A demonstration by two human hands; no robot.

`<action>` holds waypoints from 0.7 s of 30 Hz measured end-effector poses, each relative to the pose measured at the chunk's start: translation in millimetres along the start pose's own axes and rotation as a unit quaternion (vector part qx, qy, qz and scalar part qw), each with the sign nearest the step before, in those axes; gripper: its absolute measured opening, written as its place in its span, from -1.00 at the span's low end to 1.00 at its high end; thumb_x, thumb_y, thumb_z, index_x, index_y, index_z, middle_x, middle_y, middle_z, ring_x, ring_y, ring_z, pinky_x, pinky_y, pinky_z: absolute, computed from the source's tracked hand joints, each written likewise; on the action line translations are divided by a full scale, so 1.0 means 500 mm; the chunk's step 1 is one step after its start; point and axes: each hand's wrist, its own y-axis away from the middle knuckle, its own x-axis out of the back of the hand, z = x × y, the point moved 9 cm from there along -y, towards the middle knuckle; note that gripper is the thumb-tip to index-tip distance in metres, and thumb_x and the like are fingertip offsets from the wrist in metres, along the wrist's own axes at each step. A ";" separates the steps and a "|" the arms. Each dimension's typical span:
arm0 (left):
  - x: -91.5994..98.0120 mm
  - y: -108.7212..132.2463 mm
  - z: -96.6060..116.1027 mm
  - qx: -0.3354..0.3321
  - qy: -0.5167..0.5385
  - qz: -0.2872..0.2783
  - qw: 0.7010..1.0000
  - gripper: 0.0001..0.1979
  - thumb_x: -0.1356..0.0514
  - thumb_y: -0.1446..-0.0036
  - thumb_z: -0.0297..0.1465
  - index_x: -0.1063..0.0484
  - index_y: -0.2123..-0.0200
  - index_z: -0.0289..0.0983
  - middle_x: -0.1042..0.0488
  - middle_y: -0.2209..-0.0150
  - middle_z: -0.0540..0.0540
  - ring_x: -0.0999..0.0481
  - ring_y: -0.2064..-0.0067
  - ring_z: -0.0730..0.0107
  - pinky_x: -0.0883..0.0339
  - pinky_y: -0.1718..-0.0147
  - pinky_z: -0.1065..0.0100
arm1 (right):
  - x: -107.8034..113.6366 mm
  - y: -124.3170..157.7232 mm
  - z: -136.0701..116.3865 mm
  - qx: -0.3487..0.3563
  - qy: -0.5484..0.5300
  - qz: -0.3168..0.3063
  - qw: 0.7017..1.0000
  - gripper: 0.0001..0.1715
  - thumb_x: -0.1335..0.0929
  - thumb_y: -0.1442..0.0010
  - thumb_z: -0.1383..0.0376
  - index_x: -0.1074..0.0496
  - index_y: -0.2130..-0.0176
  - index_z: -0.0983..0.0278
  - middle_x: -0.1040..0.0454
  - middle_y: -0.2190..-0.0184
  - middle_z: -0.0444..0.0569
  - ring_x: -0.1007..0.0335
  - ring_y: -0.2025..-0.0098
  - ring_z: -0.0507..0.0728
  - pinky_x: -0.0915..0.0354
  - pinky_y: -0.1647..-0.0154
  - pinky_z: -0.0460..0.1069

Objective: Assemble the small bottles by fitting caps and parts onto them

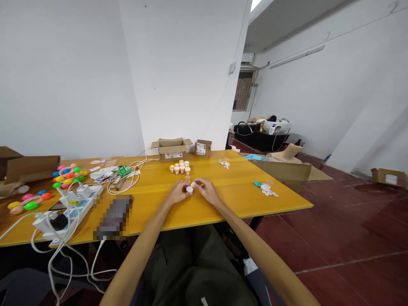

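Forearms reach over desk (223, 204). Left hand (178, 192) and right hand (207, 190) meet, each grip pinching small white cap (189, 189) between them. Orange-lidded vials (180, 166) clustered just beyond; open cardboard box (172, 149) behind, contents unseen.

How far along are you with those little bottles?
A cluster of capped bottles stands behind the hands. The left hand and right hand meet around a white cap. Loose pieces lie farther right, apparently untouched.

White walls (63, 63), dark red floor (334, 238) (glossy), yellow table (223, 199).
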 end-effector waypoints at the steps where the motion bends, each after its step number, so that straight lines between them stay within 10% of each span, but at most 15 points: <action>1: -0.002 0.000 0.002 -0.003 0.002 -0.005 1.000 -0.87 -0.35 0.09 -0.36 -0.52 0.40 -0.21 -0.48 0.40 0.01 -0.42 0.27 0.26 -0.31 0.18 0.26 | -0.002 0.001 -0.004 0.007 0.008 -0.006 1.000 -0.78 -0.35 -0.21 0.16 -0.57 0.24 0.18 -0.62 0.25 -0.03 -0.51 0.26 0.16 -0.42 0.18 0.05; 21: -0.031 -0.008 -0.030 -0.020 0.064 -0.053 0.996 -0.80 -0.35 0.06 -0.24 -0.54 0.41 -0.25 -0.50 0.42 -0.03 -0.42 0.28 0.28 -0.31 0.17 0.28 | -0.025 0.018 -0.032 0.089 0.096 -0.045 0.990 -0.69 -0.29 -0.30 0.30 -0.59 0.10 0.06 -0.57 0.26 -0.03 -0.45 0.18 0.17 -0.36 0.10 0.05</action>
